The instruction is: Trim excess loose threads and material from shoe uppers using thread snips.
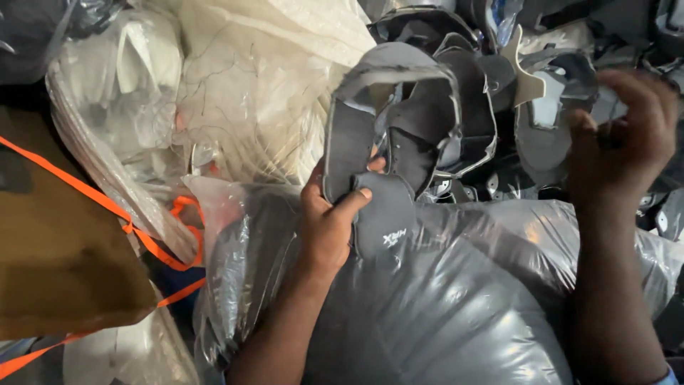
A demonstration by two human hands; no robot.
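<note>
Gripping a grey shoe upper (399, 135) by its tongue, your left hand (329, 217) is pinching it between thumb and fingers, holding the piece upright over a large clear plastic bag (456, 299) of dark material. Your right hand (620, 139) is curling its fingers around a small pale piece — too blurred to identify — beside a heap of similar uppers (541, 93).

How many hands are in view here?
2: the left hand at centre grips a grey shoe upper; the right hand is raised at the right edge.
</note>
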